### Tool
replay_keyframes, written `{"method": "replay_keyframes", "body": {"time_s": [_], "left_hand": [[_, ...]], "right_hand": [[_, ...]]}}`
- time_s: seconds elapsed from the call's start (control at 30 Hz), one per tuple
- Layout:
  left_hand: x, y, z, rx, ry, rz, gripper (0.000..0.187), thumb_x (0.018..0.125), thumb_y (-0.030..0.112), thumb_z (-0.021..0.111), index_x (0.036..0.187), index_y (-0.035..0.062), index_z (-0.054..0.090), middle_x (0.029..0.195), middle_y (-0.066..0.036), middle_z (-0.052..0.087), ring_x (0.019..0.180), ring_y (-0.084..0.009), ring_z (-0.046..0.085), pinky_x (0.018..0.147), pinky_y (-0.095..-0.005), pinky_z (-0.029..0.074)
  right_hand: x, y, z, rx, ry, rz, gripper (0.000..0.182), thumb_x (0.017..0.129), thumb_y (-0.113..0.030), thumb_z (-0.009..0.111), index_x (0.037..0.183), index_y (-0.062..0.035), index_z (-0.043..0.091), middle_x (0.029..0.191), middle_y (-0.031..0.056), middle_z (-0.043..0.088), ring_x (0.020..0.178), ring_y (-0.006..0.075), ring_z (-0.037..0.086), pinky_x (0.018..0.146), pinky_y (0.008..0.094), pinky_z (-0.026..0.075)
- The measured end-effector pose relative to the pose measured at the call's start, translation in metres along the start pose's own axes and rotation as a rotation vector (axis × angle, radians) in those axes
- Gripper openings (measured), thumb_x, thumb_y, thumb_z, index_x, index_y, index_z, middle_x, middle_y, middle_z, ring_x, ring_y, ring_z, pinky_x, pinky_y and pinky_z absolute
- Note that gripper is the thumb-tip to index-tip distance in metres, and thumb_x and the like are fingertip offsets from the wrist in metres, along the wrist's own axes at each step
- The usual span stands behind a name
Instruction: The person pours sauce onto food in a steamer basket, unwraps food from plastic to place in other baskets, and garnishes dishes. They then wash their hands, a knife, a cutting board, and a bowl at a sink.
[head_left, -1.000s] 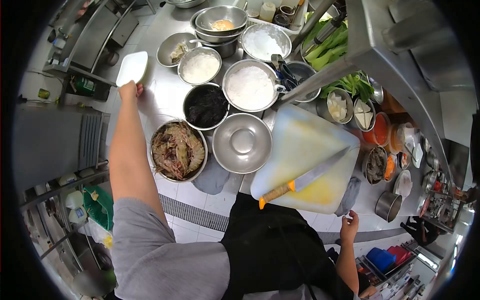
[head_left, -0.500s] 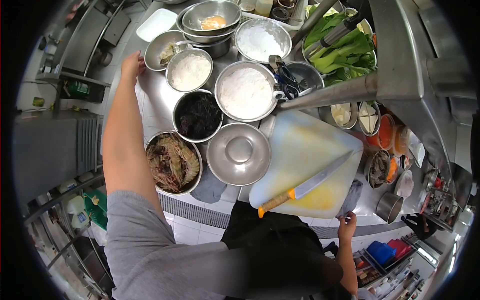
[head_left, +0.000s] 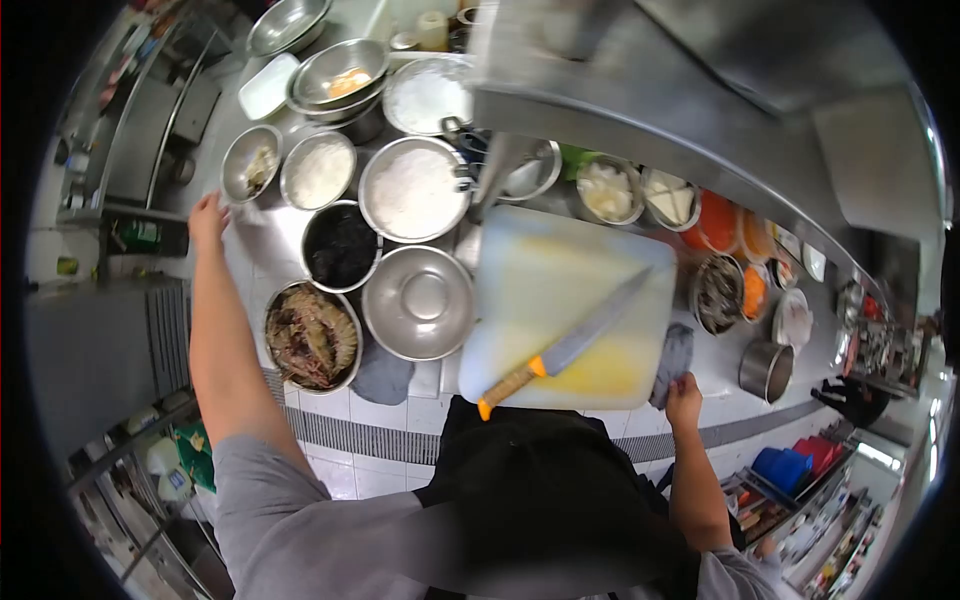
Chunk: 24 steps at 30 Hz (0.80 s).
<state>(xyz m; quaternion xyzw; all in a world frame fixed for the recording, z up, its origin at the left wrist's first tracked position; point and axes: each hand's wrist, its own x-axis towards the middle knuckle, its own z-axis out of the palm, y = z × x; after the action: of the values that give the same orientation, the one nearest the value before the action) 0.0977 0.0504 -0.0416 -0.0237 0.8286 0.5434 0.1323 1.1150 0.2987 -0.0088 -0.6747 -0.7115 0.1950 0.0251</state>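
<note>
My left hand [head_left: 208,218] is at the counter's left edge, just below a steel bowl [head_left: 233,180] with pale pieces in it. Its fingers look loosely apart, with nothing visible in them. On the other side, my right hand [head_left: 685,400] pinches the lower end of a grey cloth [head_left: 673,360] beside the cutting board [head_left: 510,260]. A large knife [head_left: 572,345] lies diagonally on the board, its yellow-ended, wrapped handle toward me. Left of the board stands an upturned-looking or bare steel bowl [head_left: 418,335], and beyond it a bowl of large prawns [head_left: 315,335].
Bowls of white powder [head_left: 412,190], another of pale flour [head_left: 320,172] and a bowl of dark stuff [head_left: 342,247] crowd the left side. A steel shelf [head_left: 640,100] overhangs the back right. Small containers, including a steel pot [head_left: 766,372], line the right. Another grey cloth [head_left: 383,375] lies near the front edge.
The view has shifted, so the bowls and board appear farther left and the shelf covers more. My right hand has come up onto the grey cloth; my left hand stays by the counter edge.
</note>
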Motion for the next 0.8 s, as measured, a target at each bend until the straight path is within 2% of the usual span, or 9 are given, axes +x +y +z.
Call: {"method": "replay_keyframes", "body": {"time_s": [0.17, 0.23, 0.37, 0.43, 0.5, 0.63, 0.73, 0.77, 0.8], "left_hand": [[-0.064, 0.015, -0.031, 0.042, 0.021, 0.366, 0.045, 0.100, 0.030, 0.070, 0.135, 0.0042, 0.062, 0.121, -0.006, 0.070, 0.109, -0.0158, 0.068, 0.088, -0.0308, 0.053], [-0.156, 0.044, -0.022, 0.057, 0.048, 0.578, 0.033, 0.103, 0.023, 0.067, 0.129, 0.0021, 0.065, 0.118, -0.007, 0.070, 0.105, -0.0157, 0.067, 0.088, -0.0307, 0.053], [-0.391, 0.072, 0.024, 0.190, 0.059, 0.902, 0.018, 0.103, 0.012, 0.063, 0.116, 0.0005, 0.069, 0.109, -0.011, 0.073, 0.098, -0.0197, 0.068, 0.088, -0.0333, 0.054], [-0.510, 0.061, 0.063, 0.440, -0.192, 1.073, 0.020, 0.090, 0.005, 0.072, 0.110, 0.0052, 0.071, 0.103, -0.012, 0.073, 0.095, -0.0267, 0.071, 0.085, -0.0345, 0.055], [-0.595, 0.029, 0.097, 0.618, -0.493, 0.940, 0.041, 0.081, 0.014, 0.081, 0.119, 0.0075, 0.068, 0.118, -0.015, 0.070, 0.112, -0.0344, 0.066, 0.096, -0.0437, 0.053], [-0.669, -0.032, 0.120, 0.861, -0.542, 0.755, 0.056, 0.082, 0.015, 0.078, 0.134, 0.0075, 0.059, 0.122, -0.017, 0.067, 0.116, -0.0378, 0.063, 0.097, -0.0482, 0.052], [-0.684, -0.054, 0.110, 0.862, -0.514, 0.678, 0.055, 0.080, 0.018, 0.077, 0.131, 0.0058, 0.061, 0.121, -0.019, 0.068, 0.110, -0.0388, 0.065, 0.093, -0.0486, 0.053], [-0.692, -0.058, 0.104, 0.866, -0.502, 0.684, 0.055, 0.080, 0.018, 0.077, 0.131, 0.0058, 0.061, 0.121, -0.019, 0.068, 0.110, -0.0388, 0.065, 0.093, -0.0486, 0.053], [-0.704, -0.051, 0.095, 0.841, -0.604, 0.549, 0.053, 0.081, 0.018, 0.075, 0.130, 0.0038, 0.061, 0.115, -0.020, 0.070, 0.105, -0.0399, 0.067, 0.090, -0.0483, 0.053]], "right_hand": [[0.009, -0.035, -0.024, 0.011, 0.224, -0.280, 0.014, 0.084, -0.005, 0.068, 0.096, -0.0029, 0.060, 0.109, 0.0197, 0.066, 0.101, 0.0392, 0.063, 0.086, 0.0472, 0.050], [0.010, -0.042, -0.014, 0.008, 0.252, -0.484, 0.039, 0.085, -0.008, 0.069, 0.123, -0.0038, 0.064, 0.125, 0.0198, 0.060, 0.113, 0.0406, 0.057, 0.104, 0.0503, 0.046], [0.022, -0.009, 0.011, -0.054, 0.156, -0.503, 0.047, 0.088, -0.013, 0.069, 0.133, -0.0064, 0.062, 0.131, 0.0204, 0.057, 0.117, 0.0417, 0.054, 0.103, 0.0505, 0.045], [0.031, -0.003, 0.013, -0.064, 0.196, -0.577, 0.050, 0.087, -0.017, 0.069, 0.135, -0.0072, 0.062, 0.132, 0.0202, 0.056, 0.120, 0.0423, 0.052, 0.104, 0.0524, 0.044], [0.024, -0.003, 0.005, -0.032, 0.299, -0.725, 0.052, 0.085, -0.021, 0.071, 0.135, -0.0076, 0.063, 0.132, 0.0188, 0.056, 0.122, 0.0424, 0.051, 0.104, 0.0555, 0.042], [0.029, 0.011, 0.006, 0.048, 0.302, -0.852, 0.051, 0.083, -0.020, 0.069, 0.132, -0.0051, 0.063, 0.128, 0.0199, 0.059, 0.120, 0.0421, 0.053, 0.103, 0.0542, 0.044], [0.051, 0.031, -0.005, 0.460, -0.292, -0.466, 0.044, 0.084, -0.016, 0.061, 0.125, -0.0004, 0.063, 0.118, 0.0191, 0.066, 0.108, 0.0348, 0.063, 0.098, 0.0473, 0.051], [0.048, 0.038, -0.013, 0.469, -0.290, -0.475, 0.044, 0.084, -0.016, 0.061, 0.125, -0.0004, 0.063, 0.118, 0.0191, 0.066, 0.108, 0.0348, 0.063, 0.098, 0.0473, 0.051], [0.045, 0.045, -0.019, 0.978, -0.547, -0.218, 0.046, 0.085, -0.018, 0.059, 0.127, -0.0006, 0.062, 0.120, 0.0170, 0.066, 0.110, 0.0342, 0.064, 0.099, 0.0482, 0.051]]}}
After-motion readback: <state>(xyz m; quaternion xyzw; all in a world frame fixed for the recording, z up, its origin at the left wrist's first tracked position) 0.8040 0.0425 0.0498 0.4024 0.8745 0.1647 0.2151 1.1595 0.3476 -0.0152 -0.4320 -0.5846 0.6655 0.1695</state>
